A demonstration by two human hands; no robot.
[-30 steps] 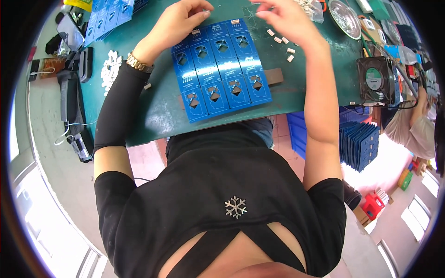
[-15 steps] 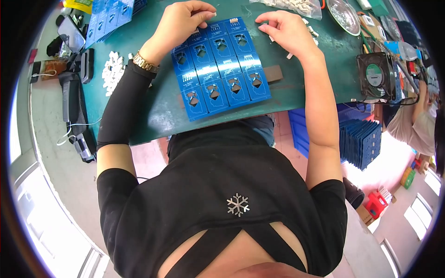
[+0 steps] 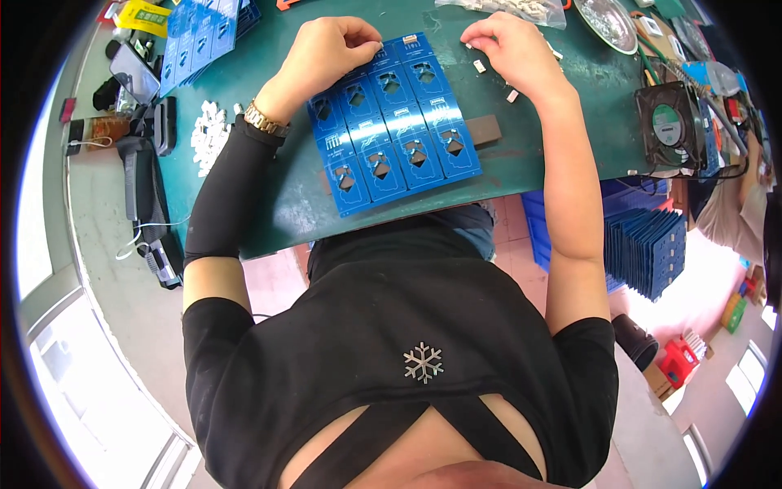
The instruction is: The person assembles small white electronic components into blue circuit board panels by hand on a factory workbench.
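Blue circuit-board panel point(image 3: 395, 122) lies on green table point(image 3: 281, 175) between forearms, probably for two-handed access. Left hand point(image 3: 330, 50) pinches a small white connector point(image 3: 380, 46) by the far edge. Right hand point(image 3: 518, 55) curled near loose connectors point(image 3: 480, 66), presumably kept handy; its grip, can't tell.

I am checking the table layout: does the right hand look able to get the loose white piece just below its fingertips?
Probably yes. The white piece lies uncovered on the green table, close to the right hand, and nothing visible blocks the way. Whether the hand holds something, I cannot tell.
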